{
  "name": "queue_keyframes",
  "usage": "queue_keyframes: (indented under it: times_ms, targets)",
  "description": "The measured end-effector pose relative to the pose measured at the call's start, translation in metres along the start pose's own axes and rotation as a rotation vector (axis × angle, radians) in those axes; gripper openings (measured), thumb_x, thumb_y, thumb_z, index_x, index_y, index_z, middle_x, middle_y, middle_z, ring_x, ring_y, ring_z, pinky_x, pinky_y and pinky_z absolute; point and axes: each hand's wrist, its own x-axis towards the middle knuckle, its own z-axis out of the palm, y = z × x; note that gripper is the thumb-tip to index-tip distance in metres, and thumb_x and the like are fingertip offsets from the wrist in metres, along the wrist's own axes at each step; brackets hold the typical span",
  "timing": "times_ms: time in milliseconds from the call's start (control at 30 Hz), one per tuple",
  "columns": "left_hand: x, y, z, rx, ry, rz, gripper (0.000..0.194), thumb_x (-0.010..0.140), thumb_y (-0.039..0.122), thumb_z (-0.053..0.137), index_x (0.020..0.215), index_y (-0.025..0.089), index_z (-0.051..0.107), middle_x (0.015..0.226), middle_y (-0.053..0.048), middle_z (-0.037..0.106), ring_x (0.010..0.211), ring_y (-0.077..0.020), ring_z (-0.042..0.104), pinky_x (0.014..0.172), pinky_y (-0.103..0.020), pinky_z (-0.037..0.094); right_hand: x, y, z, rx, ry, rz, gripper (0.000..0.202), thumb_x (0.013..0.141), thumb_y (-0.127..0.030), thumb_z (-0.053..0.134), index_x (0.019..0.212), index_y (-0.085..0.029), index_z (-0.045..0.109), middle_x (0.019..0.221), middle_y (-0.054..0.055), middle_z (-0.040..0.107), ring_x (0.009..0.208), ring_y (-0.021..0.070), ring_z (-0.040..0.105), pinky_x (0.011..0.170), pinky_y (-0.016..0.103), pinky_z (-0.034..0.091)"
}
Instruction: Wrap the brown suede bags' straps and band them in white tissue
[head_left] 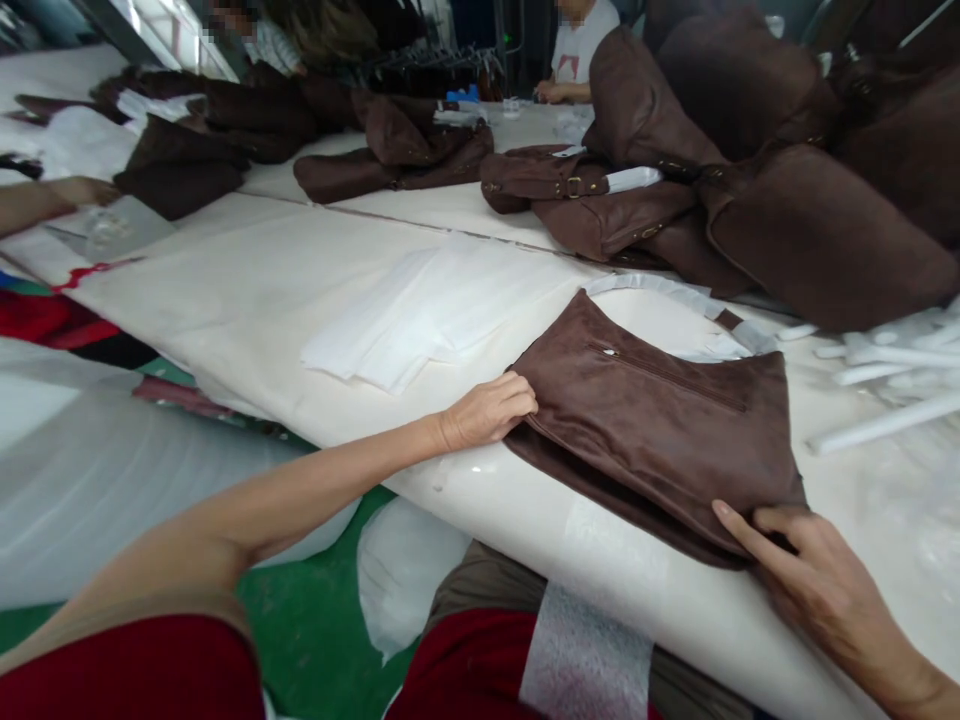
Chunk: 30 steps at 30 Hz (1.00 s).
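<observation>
A brown leather bag lies flat on the white-covered table near its front edge, with a zipper line across its upper part. Its strap, wrapped in pale material, loops out behind it. My left hand is closed on the bag's left corner. At the lower right corner is my right hand, its thumb on top and its other fingers curled at the bag's edge, gripping it. White sheets lie just left of the bag.
Brown bags are heaped at the back right, with more along the far side. White tubes lie on the right. Another person's hand is at the far left. A person stands across the table. Plastic wrap hangs at lower left.
</observation>
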Motion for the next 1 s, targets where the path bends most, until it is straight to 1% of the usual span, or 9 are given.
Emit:
queue_keyframes:
  times_ms: [133,267,367,467,600,667,800,900,1000]
  targets:
    - [-0.004,-0.002,-0.001,-0.074,0.014,0.039,0.025,0.091,0.002,0.040,0.102,0.018,0.056,0.103,-0.010,0.061,0.097,-0.0186,0.057,0.085,-0.033,0.053,0.028,-0.002,-0.020,0.047,-0.094,-0.138,0.032,0.094,-0.010,0.044,0.120,-0.016,0.062,0.125,0.015,0.060,0.122,0.0284,0.052,0.094,0.040,0.042]
    - [-0.007,-0.006,0.006,-0.027,0.070,0.048,0.028,0.086,-0.003,0.041,0.093,0.019,0.057,0.093,-0.006,0.062,0.088,-0.0172,0.057,0.077,-0.030,0.053,0.068,-0.015,-0.027,0.059,-0.206,-0.063,0.035,0.098,-0.028,0.050,0.129,-0.013,0.057,0.102,0.011,0.063,0.094,0.0237,0.057,0.082,0.037,0.039]
    - [-0.011,-0.006,0.008,-0.005,0.107,0.055,0.029,0.084,-0.004,0.040,0.088,0.019,0.057,0.090,-0.006,0.062,0.084,-0.0171,0.057,0.074,-0.029,0.052,0.088,-0.027,-0.014,-0.007,-0.247,-0.085,0.045,0.098,-0.024,0.049,0.143,-0.019,0.048,0.083,0.004,0.058,0.073,0.0198,0.049,0.073,0.036,0.031]
    - [-0.004,-0.004,-0.014,-0.108,0.003,-0.006,0.033,0.078,-0.005,0.041,0.091,0.018,0.061,0.096,-0.008,0.064,0.091,-0.0179,0.060,0.080,-0.030,0.053,0.091,-0.036,0.006,-0.006,-0.242,-0.146,0.050,0.094,-0.009,0.043,0.143,-0.020,0.048,0.080,0.003,0.054,0.071,0.0193,0.044,0.072,0.036,0.027]
    - [0.035,0.011,-0.058,-0.280,-0.329,-0.179,0.040,0.072,0.003,0.049,0.103,0.021,0.068,0.102,-0.002,0.071,0.091,-0.0176,0.067,0.083,-0.028,0.054,0.084,-0.041,0.020,0.004,-0.208,-0.118,0.051,0.094,-0.009,0.044,0.144,-0.020,0.047,0.082,0.004,0.053,0.074,0.0200,0.043,0.072,0.036,0.026]
    - [0.062,0.025,-0.061,-0.226,-0.244,-0.194,0.032,0.082,0.012,0.053,0.108,0.022,0.069,0.107,-0.003,0.073,0.098,-0.0199,0.068,0.090,-0.033,0.054,0.081,-0.042,0.023,0.007,-0.209,-0.106,0.051,0.095,-0.009,0.044,0.144,-0.021,0.048,0.082,0.003,0.053,0.075,0.0200,0.043,0.073,0.036,0.027]
    - [0.095,0.048,-0.013,-0.030,-0.118,0.025,0.047,0.096,0.042,0.054,0.140,0.024,0.053,0.151,-0.010,0.048,0.142,-0.0298,0.039,0.118,-0.056,0.029,0.079,-0.047,0.023,0.003,-0.197,-0.054,0.046,0.097,-0.014,0.047,0.141,-0.026,0.050,0.082,0.002,0.054,0.075,0.0194,0.045,0.074,0.036,0.029]
    - [0.090,0.047,0.035,0.105,-0.165,0.107,0.063,0.093,0.052,0.057,0.149,0.029,0.041,0.159,-0.010,0.037,0.148,-0.0339,0.028,0.118,-0.064,0.020,0.080,-0.055,0.010,0.080,-0.202,0.015,0.038,0.097,-0.035,0.056,0.134,-0.025,0.056,0.083,0.002,0.057,0.076,0.0189,0.049,0.075,0.035,0.034]
    - [0.078,0.039,0.058,0.164,-0.152,0.097,0.067,0.094,0.054,0.054,0.153,0.030,0.033,0.161,-0.010,0.032,0.149,-0.0335,0.024,0.118,-0.063,0.019,0.092,-0.061,-0.013,0.187,-0.120,0.076,0.027,0.098,-0.037,0.055,0.118,-0.022,0.065,0.081,0.001,0.060,0.074,0.0171,0.054,0.076,0.033,0.039]
